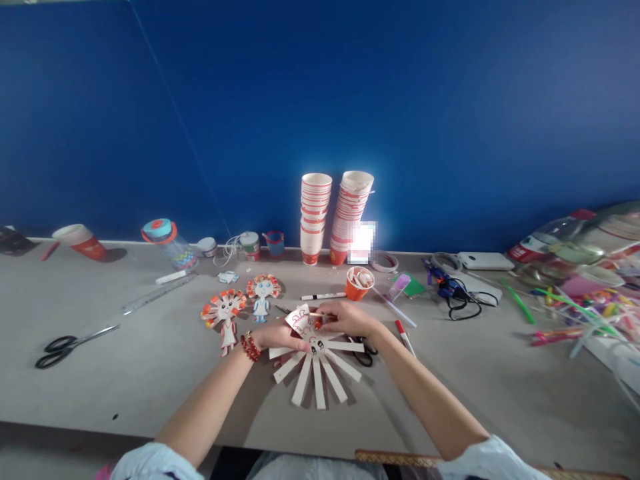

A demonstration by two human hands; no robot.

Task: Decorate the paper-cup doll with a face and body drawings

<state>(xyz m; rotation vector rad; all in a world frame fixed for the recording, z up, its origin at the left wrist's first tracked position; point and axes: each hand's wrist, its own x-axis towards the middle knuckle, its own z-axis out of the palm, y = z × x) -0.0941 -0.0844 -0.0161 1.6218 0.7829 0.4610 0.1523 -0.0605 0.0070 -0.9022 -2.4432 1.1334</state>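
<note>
A paper cup cut into white strips, with eyes drawn at its middle, lies fanned out in front of me. My left hand grips it from the left, thumb on top near the drawn eyes. A white paper piece with red outlines stands up just above that thumb. My right hand is closed at the far side of the fan, fingers bent together beside a thin, light stick-like thing; what they pinch is too small to make out. Black scissor handles lie partly under the strips on the right.
Two finished paper-cup figures lie to the left, near a ruler and scissors. Behind are tall cup stacks, a cup of scraps and markers. At right are a blue glue gun and piled straws.
</note>
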